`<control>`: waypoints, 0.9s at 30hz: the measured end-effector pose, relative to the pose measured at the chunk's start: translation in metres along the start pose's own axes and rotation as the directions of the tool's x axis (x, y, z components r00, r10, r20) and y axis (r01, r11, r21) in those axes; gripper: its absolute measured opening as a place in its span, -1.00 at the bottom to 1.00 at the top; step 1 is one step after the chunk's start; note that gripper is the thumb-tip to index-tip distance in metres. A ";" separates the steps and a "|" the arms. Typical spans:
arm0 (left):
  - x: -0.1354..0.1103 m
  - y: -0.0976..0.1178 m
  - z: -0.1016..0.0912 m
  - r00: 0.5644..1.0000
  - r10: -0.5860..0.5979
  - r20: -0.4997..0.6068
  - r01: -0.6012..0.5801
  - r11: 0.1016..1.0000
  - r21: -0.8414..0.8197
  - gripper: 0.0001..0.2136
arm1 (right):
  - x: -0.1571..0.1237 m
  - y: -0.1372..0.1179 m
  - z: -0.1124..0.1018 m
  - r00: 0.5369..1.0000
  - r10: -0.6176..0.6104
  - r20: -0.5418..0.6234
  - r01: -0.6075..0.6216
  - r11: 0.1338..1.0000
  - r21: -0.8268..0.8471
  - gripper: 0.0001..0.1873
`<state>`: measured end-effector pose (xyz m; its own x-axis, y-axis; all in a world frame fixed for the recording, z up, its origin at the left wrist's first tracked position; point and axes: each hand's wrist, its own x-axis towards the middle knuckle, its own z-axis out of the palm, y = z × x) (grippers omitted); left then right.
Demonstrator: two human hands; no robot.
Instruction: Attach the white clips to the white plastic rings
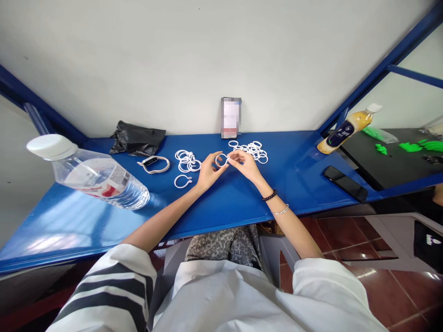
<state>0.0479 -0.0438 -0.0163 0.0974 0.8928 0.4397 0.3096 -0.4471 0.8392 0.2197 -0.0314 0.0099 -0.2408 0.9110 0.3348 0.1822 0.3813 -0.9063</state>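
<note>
Between the tabletop's [238, 196] front and back edges, our left hand [209, 172] and right hand [246, 164] both pinch one white ring [216, 161], which we should grip lightly, without twisting.

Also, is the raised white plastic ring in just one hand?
No: the left hand and right hand both have fingers on that white plastic ring.

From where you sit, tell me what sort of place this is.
Probably a small workshop or shared work area: white rings lie in clusters on a blue table, and green pieces lie on a dark surface beyond its frame.
</note>
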 end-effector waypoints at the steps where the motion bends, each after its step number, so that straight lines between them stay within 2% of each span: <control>1: 0.000 0.000 0.000 1.000 -0.007 -0.003 0.007 1.000 -0.006 -0.53 | 0.000 0.000 0.000 1.000 0.004 0.007 -0.004 1.000 0.011 -0.71; 13: 0.000 -0.002 0.001 0.999 -0.007 0.034 0.007 1.000 0.008 -0.52 | 0.000 0.000 -0.001 0.997 0.040 0.066 -0.050 0.985 0.166 -0.64; 19: 0.001 -0.004 0.002 0.999 0.009 0.044 -0.009 1.000 0.000 -0.52 | -0.001 -0.005 0.000 0.995 0.040 0.091 -0.057 0.982 0.182 -0.63; 21: 0.001 -0.004 0.002 0.999 -0.001 0.050 0.002 1.000 -0.009 -0.52 | 0.000 -0.002 -0.001 0.997 0.036 0.063 -0.046 0.984 0.173 -0.66; 25: 0.000 -0.002 0.001 0.998 0.005 0.062 -0.004 1.000 -0.021 -0.50 | 0.003 0.008 -0.004 0.994 0.085 -0.069 -0.078 0.992 0.094 -0.72; 27: -0.001 -0.001 0.001 0.997 0.018 0.072 -0.016 1.000 -0.024 -0.50 | 0.004 0.011 -0.005 0.990 0.117 -0.074 -0.111 0.991 0.076 -0.75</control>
<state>0.0485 -0.0439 -0.0177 0.1708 0.8863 0.4304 0.2850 -0.4626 0.8395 0.2255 -0.0232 0.0027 -0.1468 0.9584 0.2449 0.1353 0.2647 -0.9548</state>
